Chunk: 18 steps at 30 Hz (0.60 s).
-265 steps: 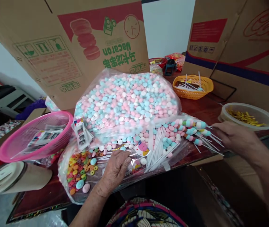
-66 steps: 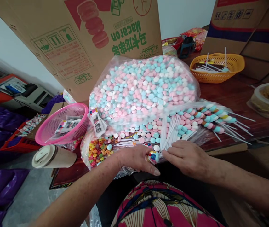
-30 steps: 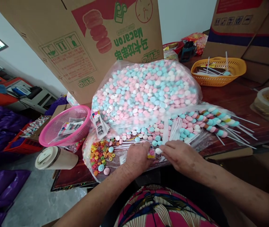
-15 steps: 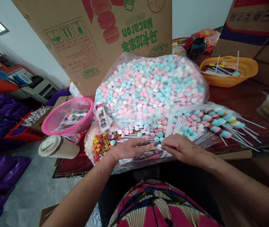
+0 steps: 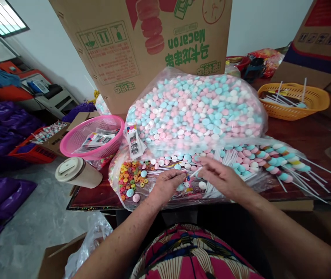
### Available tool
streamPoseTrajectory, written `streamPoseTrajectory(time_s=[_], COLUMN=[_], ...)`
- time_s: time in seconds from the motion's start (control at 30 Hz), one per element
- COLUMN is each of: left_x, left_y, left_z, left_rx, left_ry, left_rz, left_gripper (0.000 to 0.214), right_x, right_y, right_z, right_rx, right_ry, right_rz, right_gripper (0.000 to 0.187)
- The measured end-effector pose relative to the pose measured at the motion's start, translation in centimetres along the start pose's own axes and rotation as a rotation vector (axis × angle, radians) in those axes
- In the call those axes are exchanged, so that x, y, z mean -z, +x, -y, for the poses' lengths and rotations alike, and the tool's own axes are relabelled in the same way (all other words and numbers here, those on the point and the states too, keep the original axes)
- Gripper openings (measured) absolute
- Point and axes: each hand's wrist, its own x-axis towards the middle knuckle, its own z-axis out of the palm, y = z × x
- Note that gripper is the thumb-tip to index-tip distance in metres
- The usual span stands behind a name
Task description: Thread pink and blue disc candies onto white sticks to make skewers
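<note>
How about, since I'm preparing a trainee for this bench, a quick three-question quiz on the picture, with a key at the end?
1. True or false: the pink basket sits left of the big candy bag in this view.

2. What shows as a loose bundle just beyond the right hand?
a) metal spoons
b) white sticks
c) green straws

3. Fill in the blank: of the person's two hands, the ____ hand is nearer the ring-shaped candies.

Key:
1. True.
2. b.
3. Left: the left hand is the nearer one.
</note>
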Motion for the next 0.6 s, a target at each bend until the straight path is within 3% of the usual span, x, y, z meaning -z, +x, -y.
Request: streamPoseTrajectory(time_s=[0.07,0.23,0.33,0.43,0.53,0.6], left_x=[-0.1,-0.3,0.9,2.6,3.9,4.3], left_y=[-0.3,-1.7,-2.4,-2.7,-3.0,-3.4], left_z=[0.1,1.0,1.5,1.2,0.6,0.4], left_rx=[-0.009,-0.039,-0.023,-0.06,-0.201,-0.196], left_ry=[-0.059,-0.072,-0.089,0.146,0.376,0.39], left_rz=[-0.068,-0.121,0.15,0.423,0.497,0.518], left_gripper=[0.032,0.05,0.046,0.039,0.031,0.03], right_x=[-1.2,-4.9,-5.9,-6.3,-6.7,-6.8], right_y=[-0.2,-0.6,-0.9,-1.2,-1.1,-0.9], right_z=[0.0,1.3,1.8,1.9,2.0,2.2], right_rx=[-0.132,-0.283,-0.284,-0.242,-0.268,-0.33], right_ry=[0.215,0.437,0.465,0.339,0.301,0.37], right_rz=[-0.039,0.027,0.032,0.035,0.047,0.084], right_gripper=[0.033,0.032,0.03,0.025,0.026,0.029])
